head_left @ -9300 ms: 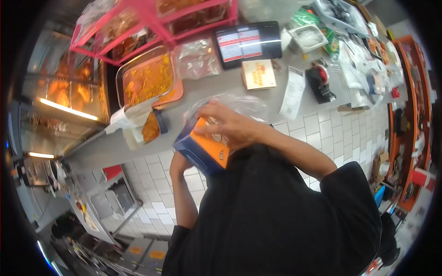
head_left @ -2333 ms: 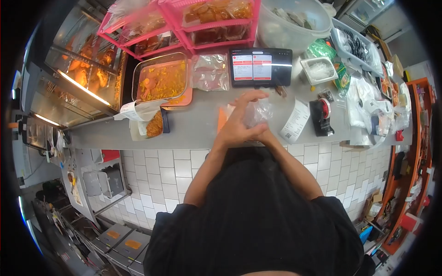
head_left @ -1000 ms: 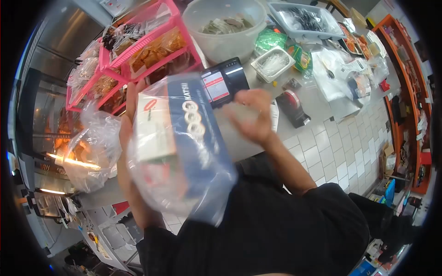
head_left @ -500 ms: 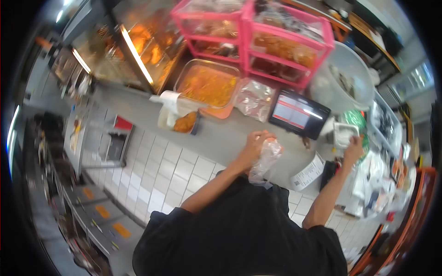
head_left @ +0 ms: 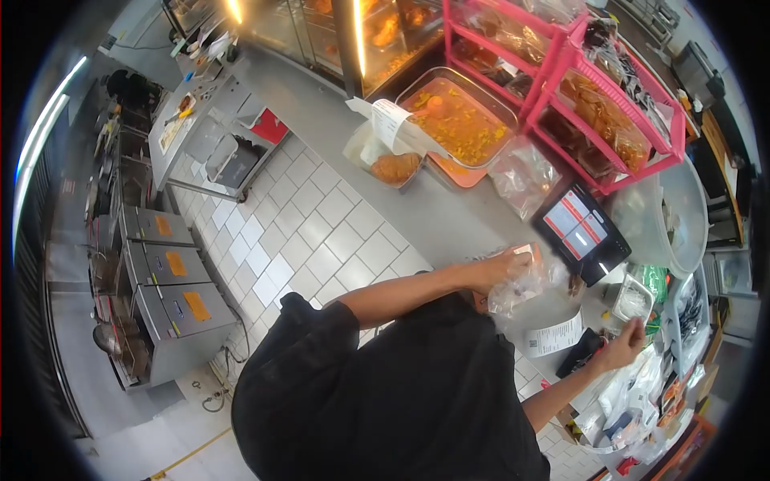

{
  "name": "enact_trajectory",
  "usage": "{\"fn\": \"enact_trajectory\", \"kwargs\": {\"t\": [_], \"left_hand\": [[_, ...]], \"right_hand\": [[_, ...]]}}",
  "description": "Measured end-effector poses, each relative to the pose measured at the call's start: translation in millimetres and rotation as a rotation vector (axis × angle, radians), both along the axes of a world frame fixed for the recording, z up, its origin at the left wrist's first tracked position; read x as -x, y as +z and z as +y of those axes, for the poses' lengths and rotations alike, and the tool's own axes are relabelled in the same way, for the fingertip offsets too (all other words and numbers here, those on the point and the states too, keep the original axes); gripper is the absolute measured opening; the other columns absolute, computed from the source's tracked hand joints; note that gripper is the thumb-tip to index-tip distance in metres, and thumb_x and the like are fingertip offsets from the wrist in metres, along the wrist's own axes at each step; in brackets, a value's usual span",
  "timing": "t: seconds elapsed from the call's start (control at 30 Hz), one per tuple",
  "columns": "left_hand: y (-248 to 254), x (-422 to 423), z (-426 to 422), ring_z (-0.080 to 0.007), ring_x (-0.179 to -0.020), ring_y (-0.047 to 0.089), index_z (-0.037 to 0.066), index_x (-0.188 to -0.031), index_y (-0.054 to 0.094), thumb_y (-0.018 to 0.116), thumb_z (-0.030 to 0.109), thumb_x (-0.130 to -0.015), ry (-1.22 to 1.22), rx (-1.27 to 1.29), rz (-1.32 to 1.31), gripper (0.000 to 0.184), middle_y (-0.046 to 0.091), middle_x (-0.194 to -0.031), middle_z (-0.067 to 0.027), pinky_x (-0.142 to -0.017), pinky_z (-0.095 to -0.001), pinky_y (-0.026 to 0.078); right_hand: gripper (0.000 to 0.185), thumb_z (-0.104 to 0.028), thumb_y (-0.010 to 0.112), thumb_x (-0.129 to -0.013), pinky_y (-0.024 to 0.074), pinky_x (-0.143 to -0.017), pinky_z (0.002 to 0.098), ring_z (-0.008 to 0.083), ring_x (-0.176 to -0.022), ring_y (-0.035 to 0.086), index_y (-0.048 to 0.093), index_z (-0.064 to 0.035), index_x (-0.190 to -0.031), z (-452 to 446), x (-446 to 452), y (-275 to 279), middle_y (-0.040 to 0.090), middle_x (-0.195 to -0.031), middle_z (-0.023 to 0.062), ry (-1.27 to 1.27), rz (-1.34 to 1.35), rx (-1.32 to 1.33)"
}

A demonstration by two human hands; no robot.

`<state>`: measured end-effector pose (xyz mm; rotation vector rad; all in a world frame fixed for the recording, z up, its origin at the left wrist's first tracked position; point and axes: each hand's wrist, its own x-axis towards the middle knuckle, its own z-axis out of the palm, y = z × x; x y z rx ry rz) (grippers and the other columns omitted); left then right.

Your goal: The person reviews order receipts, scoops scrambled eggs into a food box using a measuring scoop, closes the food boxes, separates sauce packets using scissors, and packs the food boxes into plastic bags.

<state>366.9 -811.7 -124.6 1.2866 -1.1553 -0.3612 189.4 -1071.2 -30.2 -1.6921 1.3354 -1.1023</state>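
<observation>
My left hand (head_left: pixel 499 272) is wrapped round a clear plastic bag (head_left: pixel 513 298) above the counter's front edge. Something orange-pink shows through the plastic, but its kind is not clear. To the right, my right hand (head_left: pixel 624 350) is closed, fingertips pinched together, just in front of a small metal tray (head_left: pixel 634 302) of white contents. Whatever those fingers hold, if anything, is too small to make out. Between the two hands a printed paper receipt (head_left: pixel 553 335) lies on the counter, beside a black object (head_left: pixel 581 353).
A tablet (head_left: pixel 581 232) stands behind my left hand. Farther left are a tray of orange-yellow food (head_left: pixel 457 120) and a box with fried food (head_left: pixel 396 168). Pink racks (head_left: pixel 525 104) and a large translucent tub (head_left: pixel 686 216) line the back. Plastic packaging (head_left: pixel 601 413) crowds the right.
The view has swung, shifting the counter rightward in the picture. My left hand still holds the bag, now lying nearer the tablet. My right hand stays by the metal tray, fingers pinched.
</observation>
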Motion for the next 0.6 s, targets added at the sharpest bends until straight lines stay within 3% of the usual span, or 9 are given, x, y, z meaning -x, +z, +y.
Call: {"fn": "enact_trajectory", "kwargs": {"t": [0.03, 0.07, 0.13, 0.2, 0.23, 0.3, 0.4, 0.53, 0.6], "left_hand": [[6.9, -5.3, 3.3, -0.0274, -0.098, 0.056, 0.012, -0.097, 0.068, 0.071, 0.027, -0.072, 0.061, -0.042, -0.36, 0.03, 0.057, -0.104, -0.0104, -0.081, -0.043, 0.044], [6.1, -4.1, 4.4, -0.0275, -0.099, 0.056, 0.011, -0.097, 0.067, 0.07, 0.023, -0.074, -0.036, -0.178, 0.004, 0.026, 0.058, -0.103, -0.0107, -0.085, -0.0434, 0.043], [5.1, -0.8, 7.8, -0.0276, -0.1, 0.056, 0.01, -0.097, 0.067, 0.068, 0.02, -0.076, -0.117, -0.3, 0.378, 0.023, 0.058, -0.103, -0.011, -0.089, -0.0437, 0.042], [9.0, 1.2, 10.8, -0.0255, -0.1, 0.057, 0.01, -0.093, 0.067, 0.063, 0.012, -0.078, 0.0, -0.3, 0.224, 0.016, 0.06, -0.103, -0.0083, -0.095, -0.0407, 0.039], [14.0, -1.1, 15.0, -0.0255, -0.1, 0.057, 0.01, -0.093, 0.067, 0.063, 0.012, -0.078, 0.018, -0.295, 0.229, 0.016, 0.06, -0.103, -0.0083, -0.095, -0.0407, 0.039], [23.0, -7.1, 22.3, -0.0232, -0.097, 0.058, 0.012, -0.088, 0.068, 0.06, 0.011, -0.077, 0.35, 0.048, -0.618, 0.013, 0.063, -0.099, -0.0046, -0.094, -0.0368, 0.039], [28.6, -19.1, 22.7, -0.0208, -0.097, 0.059, 0.014, -0.084, 0.069, 0.061, 0.017, -0.075, 0.309, 0.008, -0.646, 0.012, 0.065, -0.096, -0.001, -0.095, -0.0372, 0.039], [46.9, -43.8, 20.9, -0.0211, -0.095, 0.061, 0.014, -0.082, 0.068, 0.06, 0.017, -0.078, 0.191, -0.232, -0.894, 0.01, 0.067, -0.088, -0.001, -0.091, -0.0368, 0.043], [57.9, -59.6, 22.8, -0.0225, -0.093, 0.062, 0.013, -0.082, 0.068, 0.06, 0.017, -0.078, 0.211, -0.093, -0.909, 0.01, 0.067, -0.087, -0.0025, -0.088, -0.037, 0.046]], "right_hand": [[0.027, -0.013, 0.065, -0.093, 0.0515, -0.084, 0.0287, 0.0177, -0.095, 0.065, 0.065, -0.001, -0.117, 11.3, -6.3, -14.5, 0.069, -0.108, 0.0102, 0.108, -0.004, 0.034], [0.025, -0.007, 0.065, -0.093, 0.052, -0.081, 0.0256, 0.0154, -0.095, 0.065, 0.064, 0.0006, -0.117, 24.1, -13.0, -36.7, 0.068, -0.107, 0.0104, 0.218, -0.008, 0.069], [0.031, -0.006, 0.069, -0.087, 0.0497, -0.09, 0.0314, 0.018, -0.098, 0.063, 0.065, 0.0, -0.117, 80.6, -35.4, -52.2, 0.068, -0.107, 0.011, 0.507, -0.065, -0.062], [0.034, 0.002, 0.064, -0.082, 0.0478, -0.092, 0.0324, 0.0193, -0.102, 0.061, 0.065, 0.0013, -0.116, 122.9, -43.4, -85.6, 0.067, -0.111, 0.0116, 0.828, -0.043, 0.031], [0.034, 0.002, 0.064, -0.082, 0.0478, -0.092, 0.0324, 0.0193, -0.102, 0.061, 0.065, 0.0013, -0.116, 126.4, -44.9, -93.6, 0.067, -0.111, 0.0116, 0.847, -0.04, 0.031], [0.04, 0.005, 0.06, -0.077, 0.046, -0.095, 0.0333, 0.0206, -0.105, 0.06, 0.064, 0.0013, -0.117, 126.7, -43.0, -103.5, 0.065, -0.111, 0.0118, 0.984, -0.008, -0.086], [0.044, 0.0, 0.064, -0.076, 0.0459, -0.093, 0.0326, 0.0209, -0.104, 0.06, 0.061, 0.0017, -0.12, 116.5, -53.3, -89.8, 0.064, -0.111, 0.0124, 1.009, 0.126, -0.001], [0.05, -0.004, 0.06, -0.079, 0.0462, -0.091, 0.0317, 0.0219, -0.103, 0.059, 0.054, 0.0027, -0.128, 135.5, -77.6, -58.1, 0.062, -0.116, 0.0137, 1.068, -0.106, -0.068], [0.054, -0.01, 0.065, -0.079, 0.0418, -0.094, 0.0311, 0.0186, -0.107, 0.055, 0.051, 0.0009, -0.131, 128.0, -85.6, -63.1, 0.058, -0.119, 0.0103, 1.068, -0.007, -0.065]]}}
